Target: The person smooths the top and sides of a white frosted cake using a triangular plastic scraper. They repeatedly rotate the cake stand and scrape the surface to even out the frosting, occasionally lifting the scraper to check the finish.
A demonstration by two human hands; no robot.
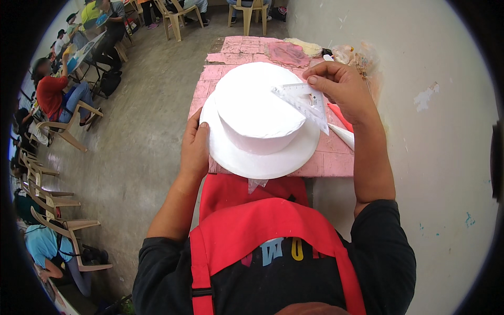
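In front of me a smooth white round cake-like form (247, 100) rests on a wider white round board (252, 164). My left hand (195, 147) grips the board's left rim, its thumb on the edge and its other fingers mostly hidden. Between the thumb and fingers of my right hand (344, 89) is a clear plastic set square (299, 95) with ruler marks. It lies over the right part of the white top, its lower corner reaching past the side. Whether it touches the surface, I cannot tell.
The pink table (210, 79) has a worn surface. A red cone-shaped thing (340, 116) and a white cone (342, 136) lie by my right forearm. Behind are a pink cloth (286, 54) and a plastic bag (359, 58). A wall (430, 131) stands close on the right; seated people and chairs are left.
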